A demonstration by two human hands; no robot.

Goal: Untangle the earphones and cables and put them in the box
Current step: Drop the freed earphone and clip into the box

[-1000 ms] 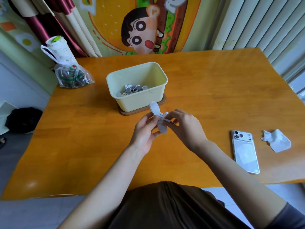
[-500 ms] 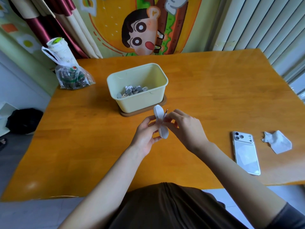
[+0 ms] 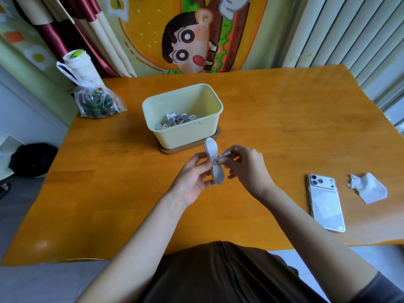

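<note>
pinching cable bundle [image 3: 216, 172] between hands [image 3: 192, 177] [image 3: 248, 169]

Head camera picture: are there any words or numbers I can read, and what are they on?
Plastic bag: printed label, too blurred to read.
White roll: faint print, too small to read.
Phone, box, cartoon picture: no words show.

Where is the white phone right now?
In the head view, the white smartphone lies camera-side up on the right of the orange wooden table, just left of the crumpled white tissue.
</note>
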